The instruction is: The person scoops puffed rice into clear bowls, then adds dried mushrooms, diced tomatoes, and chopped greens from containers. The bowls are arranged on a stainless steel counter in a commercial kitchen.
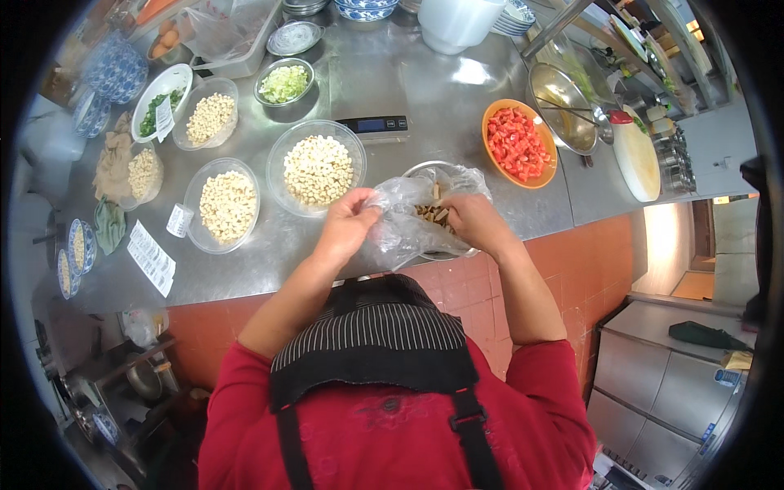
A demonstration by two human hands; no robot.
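Note:
My left hand [349,220] pinches the edge of a clear plastic bag [395,235]. The bag lies open over a round metal bowl [445,256], whose rim shows around it. Inside the bag are small brown cut pieces [431,215]. My right hand [478,222] reaches into the bag's opening with its fingers curled together at these pieces; what lies between the fingertips is hidden. Just beyond my left hand stands a clear tub of pale, cream-coloured cubes [317,170].
Beyond my right hand sits an orange bowl [552,167] of red chunks. A scale [372,125] stands behind the tub. Further left are more tubs of pale cubes [227,207], chopped greens [283,84] and a paper slip [151,258]. A metal bowl [563,131] and round board [634,163] stand right.

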